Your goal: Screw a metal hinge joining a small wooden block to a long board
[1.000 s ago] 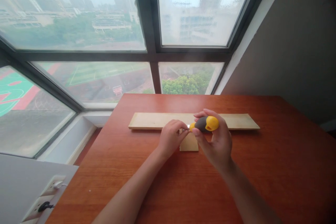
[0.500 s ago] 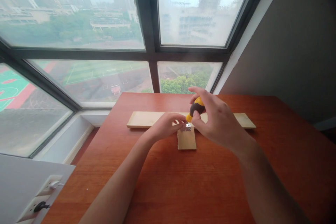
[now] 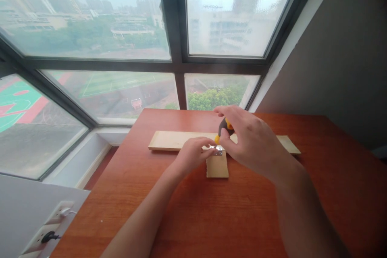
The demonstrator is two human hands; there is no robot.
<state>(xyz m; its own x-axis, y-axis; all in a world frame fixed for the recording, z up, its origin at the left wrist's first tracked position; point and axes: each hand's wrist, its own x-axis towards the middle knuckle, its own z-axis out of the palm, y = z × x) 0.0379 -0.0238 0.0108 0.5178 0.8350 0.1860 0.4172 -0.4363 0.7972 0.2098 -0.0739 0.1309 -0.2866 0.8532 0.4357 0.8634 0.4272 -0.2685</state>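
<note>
My right hand [image 3: 252, 139] is wrapped round the yellow and black handle of a screwdriver [image 3: 226, 126], which tilts down and to the left. Its tip end is at a small silver metal bracket [image 3: 218, 151], partly covered by fingers. My left hand [image 3: 195, 153] is closed in a pinch beside the tip and the bracket; whatever lies between its fingertips is too small to make out. The bracket sits where a short wooden piece [image 3: 217, 167] meets a long pale wooden board [image 3: 172, 140] that runs crosswise behind both hands.
The boards lie on a reddish-brown wooden table [image 3: 193, 217]. Large windows with a dark frame [image 3: 178, 64] rise behind it, and a grey wall [image 3: 329, 56] stands at the right. Sockets with plugs [image 3: 50, 236] are at the lower left.
My right hand's raised fingers have come down over the screwdriver handle. My left hand keeps its pinch near the bracket. The whole view has shifted slightly.
</note>
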